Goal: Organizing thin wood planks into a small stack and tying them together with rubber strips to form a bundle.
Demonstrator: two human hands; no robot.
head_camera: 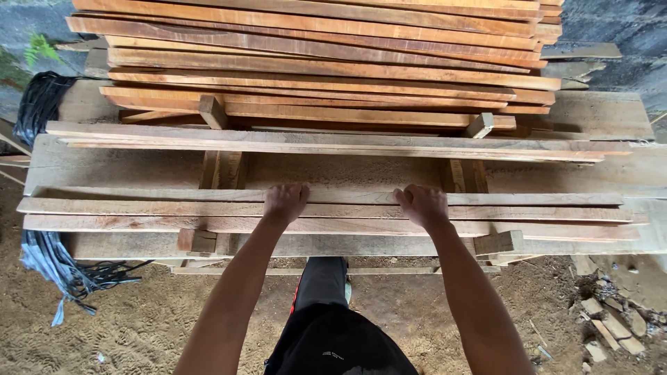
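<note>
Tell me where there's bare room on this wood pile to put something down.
Free: the sawdusty board between the near slats, under the left hand and right hand, and the thin strips behind. Also the plank end at far right. Crowded: the tall plank stack at the back.

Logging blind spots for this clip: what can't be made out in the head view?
- Fingertips of the left hand and right hand: curled over the far edge of the near planks, so the grip is hidden.
- Tall plank stack: cut off by the top edge.
- Black strapping: partly hidden under the planks.
- Rubble: too small to identify.
</note>
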